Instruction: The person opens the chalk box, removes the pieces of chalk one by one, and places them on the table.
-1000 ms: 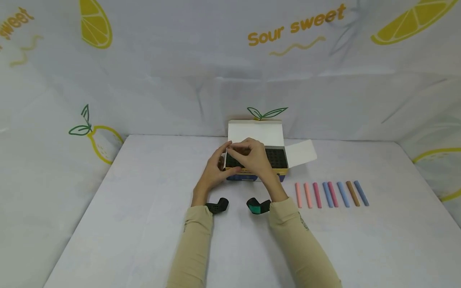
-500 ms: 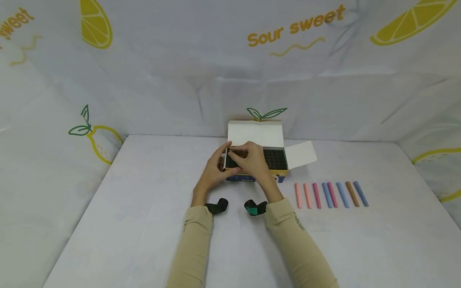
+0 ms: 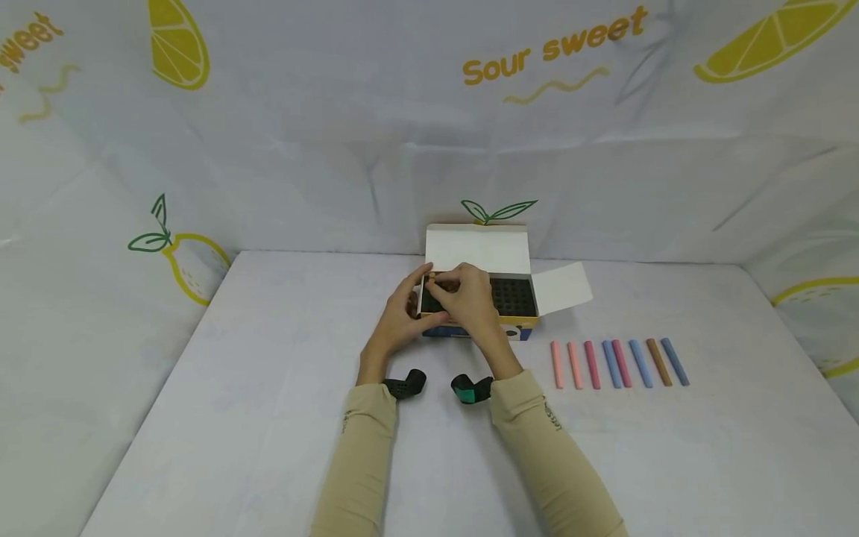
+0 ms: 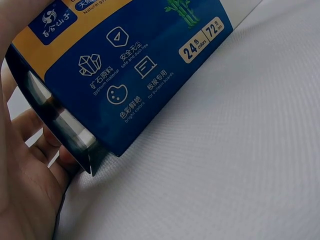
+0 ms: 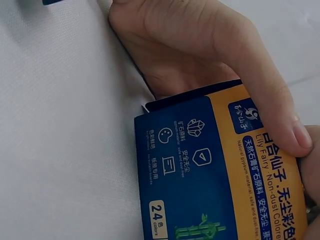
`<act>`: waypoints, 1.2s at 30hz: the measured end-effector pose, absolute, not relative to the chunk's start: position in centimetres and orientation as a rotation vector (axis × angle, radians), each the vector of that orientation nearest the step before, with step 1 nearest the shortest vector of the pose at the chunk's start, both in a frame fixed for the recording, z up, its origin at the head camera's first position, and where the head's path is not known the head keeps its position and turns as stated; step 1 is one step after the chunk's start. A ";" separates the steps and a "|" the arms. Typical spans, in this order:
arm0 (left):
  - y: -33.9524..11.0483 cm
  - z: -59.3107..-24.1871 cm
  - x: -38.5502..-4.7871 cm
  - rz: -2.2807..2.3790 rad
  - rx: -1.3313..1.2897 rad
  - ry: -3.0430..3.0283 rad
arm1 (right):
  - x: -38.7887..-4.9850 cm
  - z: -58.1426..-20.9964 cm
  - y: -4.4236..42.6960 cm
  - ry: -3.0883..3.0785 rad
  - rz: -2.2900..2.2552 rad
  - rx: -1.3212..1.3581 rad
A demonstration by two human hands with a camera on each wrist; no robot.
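A blue and yellow chalk box (image 3: 520, 330) stands at the back of the table with its white lid (image 3: 478, 249) raised. Black foam with rows of holes (image 3: 515, 297) fills it. My left hand (image 3: 394, 322) grips the box's left end, thumb on the front face; the left wrist view shows its fingers (image 4: 30, 125) behind the side flap. Over the left part of the foam, my right hand (image 3: 470, 300) pinches a small chalk stick (image 3: 432, 277), of which only an orange-tan end shows. That hand covers much of the foam. In the right wrist view its fingers are mostly out of frame.
Several chalk sticks lie in a row right of the box, among them a pink chalk (image 3: 557, 365), a brown chalk (image 3: 658, 362) and a blue chalk (image 3: 674, 362). A white side flap (image 3: 562, 289) sticks out rightward. A printed cloth wall (image 3: 322, 171) rises behind the table.
My right hand and wrist have shifted slightly left and nearer, and the orange-tan chalk end now shows at its fingertips. The left hand and the row of chalks stay put.
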State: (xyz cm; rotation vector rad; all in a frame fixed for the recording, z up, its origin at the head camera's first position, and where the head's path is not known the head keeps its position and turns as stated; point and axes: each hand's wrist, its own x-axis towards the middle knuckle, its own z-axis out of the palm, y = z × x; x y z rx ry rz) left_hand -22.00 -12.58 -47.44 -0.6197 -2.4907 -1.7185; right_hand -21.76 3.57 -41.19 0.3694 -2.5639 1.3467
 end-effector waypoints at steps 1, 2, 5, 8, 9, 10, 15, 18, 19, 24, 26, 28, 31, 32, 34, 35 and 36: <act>-12.6 -47.4 -22.0 -1.715 -0.622 -2.491 | -21.8 -41.2 3.6 -2.550 1.345 0.375; -12.6 -47.4 -22.0 -1.709 -0.623 -2.491 | -21.8 -41.2 3.5 -2.533 1.347 0.381; -12.6 -47.5 -21.9 -1.695 -0.620 -2.498 | -21.9 -41.3 3.5 -2.482 1.357 0.406; -12.7 -47.4 -21.9 -1.696 -0.609 -2.501 | -21.9 -41.2 3.5 -2.468 1.378 0.416; -12.7 -47.4 -21.8 -1.698 -0.604 -2.503 | -21.9 -41.1 3.4 -2.476 1.381 0.415; -12.7 -47.4 -21.8 -1.702 -0.601 -2.504 | -21.9 -41.1 3.4 -2.490 1.385 0.410; -12.6 -47.4 -21.9 -1.717 -0.602 -2.504 | -22.1 -40.9 3.4 -2.560 1.378 0.380; -12.5 -47.4 -21.9 -1.722 -0.607 -2.502 | -22.2 -40.9 3.4 -2.569 1.376 0.378; -12.5 -47.4 -21.9 -1.726 -0.607 -2.501 | -22.2 -40.9 3.5 -2.568 1.377 0.378; -12.4 -47.3 -22.0 -1.734 -0.603 -2.504 | -22.2 -40.6 3.6 -2.531 1.404 0.383; -12.4 -47.4 -22.0 -1.733 -0.600 -2.505 | -22.1 -40.5 3.7 -2.512 1.409 0.385; -12.4 -47.4 -22.0 -1.731 -0.598 -2.504 | -22.0 -40.3 3.7 -2.495 1.407 0.386; -12.5 -47.4 -22.0 -1.736 -0.587 -2.501 | -21.9 -40.0 3.7 -2.466 1.409 0.385; -12.5 -47.4 -22.0 -1.738 -0.583 -2.501 | -21.9 -39.9 3.7 -2.453 1.415 0.385; -12.5 -47.4 -21.9 -1.741 -0.576 -2.506 | -21.8 -39.6 3.7 -2.412 1.427 0.390; -12.5 -47.4 -21.9 -1.743 -0.573 -2.508 | -21.8 -39.4 3.7 -2.392 1.439 0.392; -12.5 -47.3 -21.9 -1.738 -0.573 -2.513 | -21.7 -39.2 3.7 -2.370 1.450 0.397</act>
